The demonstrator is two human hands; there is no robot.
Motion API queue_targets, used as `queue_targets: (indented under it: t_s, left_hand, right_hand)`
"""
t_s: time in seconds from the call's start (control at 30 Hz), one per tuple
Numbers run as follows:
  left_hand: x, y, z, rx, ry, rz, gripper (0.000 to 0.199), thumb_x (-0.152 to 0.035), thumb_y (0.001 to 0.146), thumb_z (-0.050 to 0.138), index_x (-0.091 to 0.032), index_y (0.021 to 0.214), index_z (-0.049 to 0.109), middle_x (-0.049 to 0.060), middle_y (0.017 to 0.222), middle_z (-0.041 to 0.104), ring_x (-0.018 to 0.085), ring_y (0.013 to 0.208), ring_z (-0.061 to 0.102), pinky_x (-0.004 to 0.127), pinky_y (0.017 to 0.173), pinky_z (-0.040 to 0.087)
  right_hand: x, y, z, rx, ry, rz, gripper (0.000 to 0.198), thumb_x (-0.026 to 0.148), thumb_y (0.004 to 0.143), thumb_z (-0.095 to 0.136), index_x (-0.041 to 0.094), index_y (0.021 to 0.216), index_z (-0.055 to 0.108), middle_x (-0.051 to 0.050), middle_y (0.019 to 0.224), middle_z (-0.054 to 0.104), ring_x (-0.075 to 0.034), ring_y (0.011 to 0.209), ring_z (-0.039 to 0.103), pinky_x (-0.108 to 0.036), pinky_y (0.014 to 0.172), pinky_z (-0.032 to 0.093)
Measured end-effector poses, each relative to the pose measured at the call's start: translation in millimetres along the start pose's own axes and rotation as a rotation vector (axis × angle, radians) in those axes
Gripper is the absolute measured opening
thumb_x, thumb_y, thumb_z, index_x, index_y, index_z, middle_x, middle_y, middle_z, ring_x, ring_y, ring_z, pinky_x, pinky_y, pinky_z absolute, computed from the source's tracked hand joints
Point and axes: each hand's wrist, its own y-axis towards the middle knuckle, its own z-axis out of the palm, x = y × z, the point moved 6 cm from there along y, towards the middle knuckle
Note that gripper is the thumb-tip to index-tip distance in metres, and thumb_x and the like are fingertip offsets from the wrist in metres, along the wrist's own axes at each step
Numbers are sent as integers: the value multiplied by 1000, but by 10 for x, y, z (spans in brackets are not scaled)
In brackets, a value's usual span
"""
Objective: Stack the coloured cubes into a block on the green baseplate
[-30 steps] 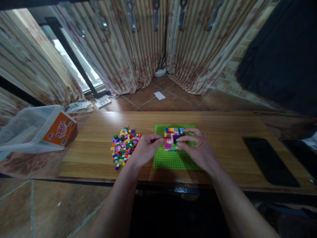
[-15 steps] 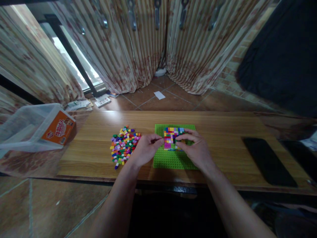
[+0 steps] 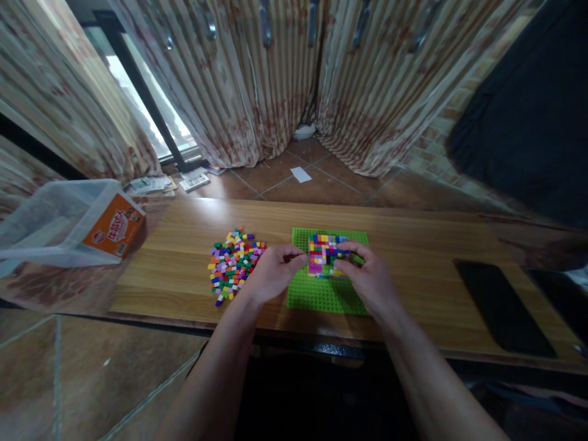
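Observation:
A stack of small toy bricks in many colours (image 3: pixel 316 260) stands on a green studded baseplate (image 3: pixel 312 299). My left hand (image 3: pixel 277 271) is just left of the stack, thumb and forefinger closed together at its left edge. Whatever they hold, if anything, is too small to make out. My right hand (image 3: pixel 369 272) is at the stack's right side, with thumb and forefinger apart over its top and no brick visibly gripped. It hides the stack's right part. Loose bricks (image 3: pixel 232 266) lie in a pile left of my left hand, which partly covers the pile's edge.
A wooden table (image 3: pixel 413 245) carries everything. On its right lies a flat black object (image 3: pixel 503 309) like a phone. A clear plastic box (image 3: pixel 64 220) with an orange label stands at the left. Curtains (image 3: pixel 275 92) hang beyond the table, and a paper (image 3: pixel 301 174) lies on the floor.
The view has shifted slightly. My right thumb and forefinger have spread and drawn back to the right, and a green brick shows on top of the stack. My left hand stays beside it.

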Motion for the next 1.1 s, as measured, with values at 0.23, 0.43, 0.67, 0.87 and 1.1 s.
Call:
queue_targets:
  t_s: [0.23,0.43,0.67,0.87,1.1]
  left_hand:
    - [26,16,0,-2,12,24,24,-33,85,57,-14,77,69,0,71,64,12,67,54,24,65,41]
    - [10,7,-1,-5,29,23,23,-32,85,57,-14,79,70,-1,71,65,12,66,54,23,64,41]
    - [11,-5,7,3,31,6,23,-32,85,57,-14,78,70,-1,69,64,11,64,53,24,62,40]
    - [10,-15,-150,-58,79,20,25,-34,85,55,-15,77,69,0,71,66,13,67,56,24,64,42]
    - [139,-121,-782,-341,363,-25,17,-25,79,59,-16,81,73,3,75,72,16,71,62,25,67,47]
  right_hand:
    - [-14,-8,32,-21,76,87,25,28,67,71,24,92,72,-7,119,67,-25,104,63,-42,91,49]
    - [-8,-7,50,-7,123,138,26,28,66,70,24,92,72,-6,114,68,-25,103,62,-43,92,48]
    - [-6,4,55,7,102,135,28,30,66,70,24,93,72,-6,115,67,-25,105,61,-45,96,45]
    - [20,21,46,12,55,106,28,31,67,69,25,94,73,-7,122,64,-27,113,59,-48,103,41]
    - [91,34,-64,-131,117,63,24,38,75,69,23,93,72,-9,113,67,-27,113,60,-45,92,50]
